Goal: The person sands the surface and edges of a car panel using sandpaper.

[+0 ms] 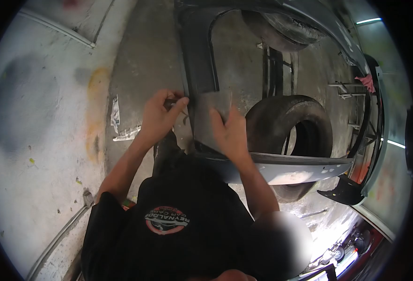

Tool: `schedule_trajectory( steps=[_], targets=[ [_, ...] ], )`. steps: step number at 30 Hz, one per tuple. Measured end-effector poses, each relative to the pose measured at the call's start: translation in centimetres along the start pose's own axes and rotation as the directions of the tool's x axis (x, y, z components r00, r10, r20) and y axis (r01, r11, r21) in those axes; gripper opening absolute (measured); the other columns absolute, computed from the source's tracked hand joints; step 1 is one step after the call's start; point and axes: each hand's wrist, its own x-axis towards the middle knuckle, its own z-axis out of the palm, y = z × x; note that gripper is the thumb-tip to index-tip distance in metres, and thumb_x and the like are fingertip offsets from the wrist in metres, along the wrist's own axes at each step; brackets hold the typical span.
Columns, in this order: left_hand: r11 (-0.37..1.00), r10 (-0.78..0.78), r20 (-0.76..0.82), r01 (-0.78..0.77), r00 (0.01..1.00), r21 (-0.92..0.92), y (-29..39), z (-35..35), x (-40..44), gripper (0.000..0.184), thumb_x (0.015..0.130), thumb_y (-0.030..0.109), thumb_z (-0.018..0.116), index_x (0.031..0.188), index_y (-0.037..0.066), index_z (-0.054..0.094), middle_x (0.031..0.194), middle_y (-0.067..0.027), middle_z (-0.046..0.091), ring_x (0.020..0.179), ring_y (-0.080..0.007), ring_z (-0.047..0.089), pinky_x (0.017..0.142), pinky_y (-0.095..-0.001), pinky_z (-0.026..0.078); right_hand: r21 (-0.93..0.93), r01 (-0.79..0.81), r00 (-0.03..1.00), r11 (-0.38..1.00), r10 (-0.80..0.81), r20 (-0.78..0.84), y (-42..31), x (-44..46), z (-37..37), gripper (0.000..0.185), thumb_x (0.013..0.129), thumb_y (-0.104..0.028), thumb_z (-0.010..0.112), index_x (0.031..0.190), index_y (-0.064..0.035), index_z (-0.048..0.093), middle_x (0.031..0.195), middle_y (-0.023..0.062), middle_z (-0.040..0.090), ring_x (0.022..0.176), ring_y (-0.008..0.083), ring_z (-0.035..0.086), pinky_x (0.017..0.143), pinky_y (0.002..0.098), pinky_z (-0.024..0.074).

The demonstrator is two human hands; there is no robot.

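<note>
A thin grey sheet (209,100), which looks like sandpaper, lies against the corner of a dark grey car body panel (194,51). My right hand (233,136) grips the sheet's right side, thumb on top and the other fingers partly hidden. Just left of the panel's edge, my left hand (162,114) is closed, thumb and fingers pinched together around something small and dark. A thin dark strip hangs by its fingertips; I cannot make out what it is. The panel's lower bar (290,172) runs to the right below my right hand and carries a pale patch.
A worn tyre (286,124) stands inside the panel's frame, with another tyre (286,30) at the top. Newspaper scraps (127,133) lie on the concrete floor by the paint-stained wall (42,117). A pink rag (365,83) hangs at the right near metal stands.
</note>
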Motion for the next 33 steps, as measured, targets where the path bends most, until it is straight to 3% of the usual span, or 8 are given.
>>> schedule_trajectory(
  steps=[1,4,7,10,16,22,25,33],
  targets=[
    [0.999,-0.042,0.027,0.042,0.999,0.002,0.2,-0.1,0.1,0.023,0.099,0.019,0.07,0.102,-0.002,0.064,0.098,-0.0119,0.073,0.079,-0.011,0.067,0.071,-0.0286,0.056,0.023,-0.049,0.999,0.999,0.049,0.001,-0.1,-1.2,-0.2,0.025,0.095,-0.016,0.065,0.108,0.0055,0.063,0.08,0.0244,0.069,0.073,0.0359,0.073,0.066,0.0432,0.054],
    [0.99,-0.133,0.089,0.137,0.987,-0.037,0.7,-0.3,0.3,0.022,0.103,0.016,0.063,0.095,-0.004,0.057,0.11,-0.0144,0.072,0.09,-0.0134,0.07,0.081,-0.0286,0.059,0.003,-0.233,0.973,0.973,0.233,0.001,0.8,-3.2,0.5,0.02,0.096,-0.013,0.067,0.1,0.0059,0.064,0.078,0.0056,0.068,0.072,0.0094,0.06,0.064,0.0305,0.0507],
    [0.976,-0.151,0.087,0.162,0.985,-0.143,0.4,-0.4,0.3,0.023,0.105,0.018,0.061,0.096,-0.003,0.058,0.111,-0.0154,0.073,0.091,-0.0149,0.071,0.081,-0.029,0.059,0.128,-0.14,0.988,0.982,0.148,-0.048,0.4,-2.4,1.5,0.019,0.097,-0.013,0.066,0.099,0.0057,0.063,0.078,0.0048,0.067,0.071,0.0093,0.059,0.063,0.0301,0.0498],
    [0.968,-0.151,0.098,0.168,0.984,-0.189,0.6,-0.6,0.2,0.025,0.107,0.021,0.059,0.097,-0.002,0.057,0.112,-0.0163,0.073,0.091,-0.0168,0.073,0.081,-0.0296,0.06,0.131,-0.17,0.983,0.977,0.176,-0.041,0.4,-1.8,2.0,0.017,0.095,-0.01,0.064,0.103,0.0046,0.063,0.076,0.0158,0.068,0.066,0.0204,0.068,0.062,0.037,0.0524],
    [0.927,-0.175,0.136,0.21,0.975,-0.312,-0.4,-0.9,0.6,0.026,0.109,0.023,0.054,0.095,0.001,0.051,0.112,-0.0191,0.072,0.091,-0.0188,0.074,0.081,-0.0309,0.06,0.212,-0.191,0.97,0.959,0.217,-0.109,0.0,-1.4,3.3,0.017,0.097,-0.011,0.066,0.098,0.0053,0.064,0.08,0.0028,0.066,0.071,0.0082,0.057,0.063,0.028,0.0475],
    [0.902,-0.165,0.156,0.213,0.974,-0.376,-0.2,-1.2,0.8,0.028,0.11,0.025,0.052,0.094,0.002,0.047,0.113,-0.0213,0.072,0.093,-0.0205,0.074,0.078,-0.0316,0.06,0.178,-0.098,0.98,0.979,0.126,-0.155,0.7,-0.3,3.7,0.017,0.097,-0.011,0.067,0.099,0.0052,0.064,0.079,0.0036,0.066,0.072,0.0085,0.058,0.065,0.0287,0.0487],
    [0.876,-0.179,0.158,0.23,0.971,-0.424,-1.0,-1.4,0.8,0.03,0.109,0.029,0.053,0.097,0.003,0.048,0.113,-0.018,0.073,0.095,-0.0198,0.074,0.073,-0.0307,0.059,0.115,-0.115,0.983,0.987,0.13,-0.128,0.2,0.8,3.3,0.02,0.095,-0.013,0.067,0.099,0.0068,0.063,0.077,0.0158,0.069,0.069,0.0191,0.067,0.063,0.0372,0.0515],
    [0.901,-0.166,0.111,0.196,0.98,-0.387,-1.7,-1.1,1.5,0.027,0.107,0.025,0.058,0.102,0.001,0.048,0.104,-0.015,0.073,0.091,-0.0186,0.074,0.07,-0.0287,0.058,-0.02,-0.07,0.997,0.997,0.069,-0.032,0.3,3.4,1.2,0.023,0.094,-0.016,0.067,0.098,0.0073,0.063,0.08,0.0215,0.07,0.071,0.0272,0.071,0.066,0.0401,0.0531]
  ],
)
